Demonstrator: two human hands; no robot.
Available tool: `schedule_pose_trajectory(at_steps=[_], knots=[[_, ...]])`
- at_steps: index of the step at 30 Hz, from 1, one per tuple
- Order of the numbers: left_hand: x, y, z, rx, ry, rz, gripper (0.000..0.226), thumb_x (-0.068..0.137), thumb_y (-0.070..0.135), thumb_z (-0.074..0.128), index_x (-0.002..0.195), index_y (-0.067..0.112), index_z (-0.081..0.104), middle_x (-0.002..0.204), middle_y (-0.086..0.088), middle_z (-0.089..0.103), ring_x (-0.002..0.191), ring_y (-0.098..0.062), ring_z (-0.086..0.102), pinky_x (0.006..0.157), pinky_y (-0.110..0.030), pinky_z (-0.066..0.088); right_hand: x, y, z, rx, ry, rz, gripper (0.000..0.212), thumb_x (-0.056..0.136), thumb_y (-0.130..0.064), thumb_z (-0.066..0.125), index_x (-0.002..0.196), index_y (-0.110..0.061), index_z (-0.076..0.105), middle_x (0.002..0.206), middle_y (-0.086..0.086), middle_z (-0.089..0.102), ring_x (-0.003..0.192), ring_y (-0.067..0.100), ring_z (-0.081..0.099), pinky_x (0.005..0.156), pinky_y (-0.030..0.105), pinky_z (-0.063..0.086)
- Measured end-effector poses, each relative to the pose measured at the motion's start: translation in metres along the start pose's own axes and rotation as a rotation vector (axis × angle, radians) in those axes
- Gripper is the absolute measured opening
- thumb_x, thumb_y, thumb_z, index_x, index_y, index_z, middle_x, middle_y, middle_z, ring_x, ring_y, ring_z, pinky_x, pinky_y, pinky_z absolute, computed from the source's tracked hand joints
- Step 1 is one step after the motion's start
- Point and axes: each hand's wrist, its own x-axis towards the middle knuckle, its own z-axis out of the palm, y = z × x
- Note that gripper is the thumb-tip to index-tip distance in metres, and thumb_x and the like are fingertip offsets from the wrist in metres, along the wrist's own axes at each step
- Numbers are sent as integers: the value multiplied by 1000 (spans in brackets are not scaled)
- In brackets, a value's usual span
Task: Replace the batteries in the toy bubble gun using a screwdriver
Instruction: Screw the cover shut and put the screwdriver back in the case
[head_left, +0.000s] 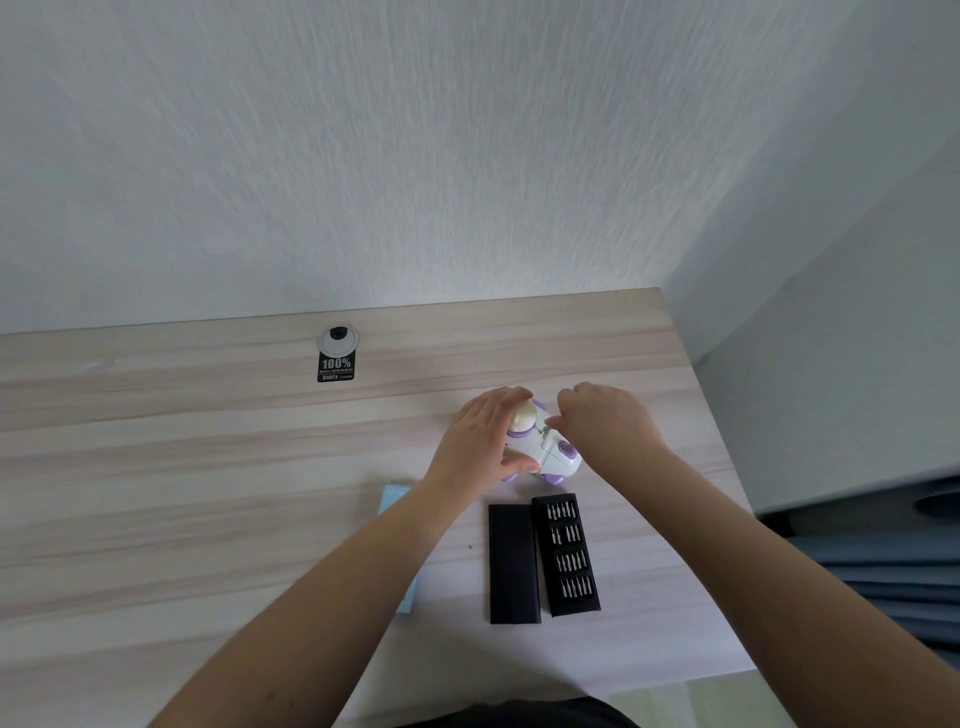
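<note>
We brace the bubble gun (540, 447) with our left hand (480, 441) wrapped round it; at three o'clock, our right hand (605, 421) pinches something slim, likely the screwdriver.

Wooden table (208, 467) against a white wall (363, 156). Black sticker (335, 369) below a round grommet (338, 340). Light-blue box (393, 500) lies flat.

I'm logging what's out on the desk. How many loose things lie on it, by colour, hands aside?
White and purple: 1, the toy, gripped by the left hand, with the right hand at its top
Black: 2, the bit tray and the case
Light blue: 1, the box, partly hidden
Total: 4
</note>
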Motion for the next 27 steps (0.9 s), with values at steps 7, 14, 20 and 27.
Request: schedule_pose_trajectory(at_steps=[7, 14, 20, 27], knots=[[-1, 0, 1, 2, -1, -12, 92, 55, 34, 89, 128, 22, 36, 128, -1, 57, 122, -22, 51, 105, -28, 32, -4, 2, -2, 168, -35, 24, 25, 95, -28, 50, 114, -11, 50, 102, 5, 56, 92, 27, 57, 71, 31, 39], [0, -1, 0, 1, -9, -6, 90, 58, 34, 87, 129, 22, 35, 130, -1, 56, 123, -23, 51, 105, -32, 36, -2, -5, -1, 39, -19, 65, 19, 98, -31, 47, 96, -12, 47, 79, 2, 50, 75, 26, 49, 63, 29, 33], [-1, -2, 1, -5, -8, -2, 89, 57, 35, 87, 129, 22, 37, 129, -1, 56, 122, -23, 51, 104, -34, 39, -8, -2, -1, 9, -41, 60, 29, 97, -33, 49, 117, -12, 50, 97, 6, 56, 84, 28, 57, 63, 30, 36], [-1, -2, 1, 8, -10, -4, 92, 57, 34, 88, 130, 23, 34, 131, -2, 56, 123, -23, 51, 105, -33, 36, -6, 1, 3, 112, -28, -14, 15, 96, -20, 48, 108, -10, 49, 100, 5, 59, 85, 26, 55, 67, 28, 33]])
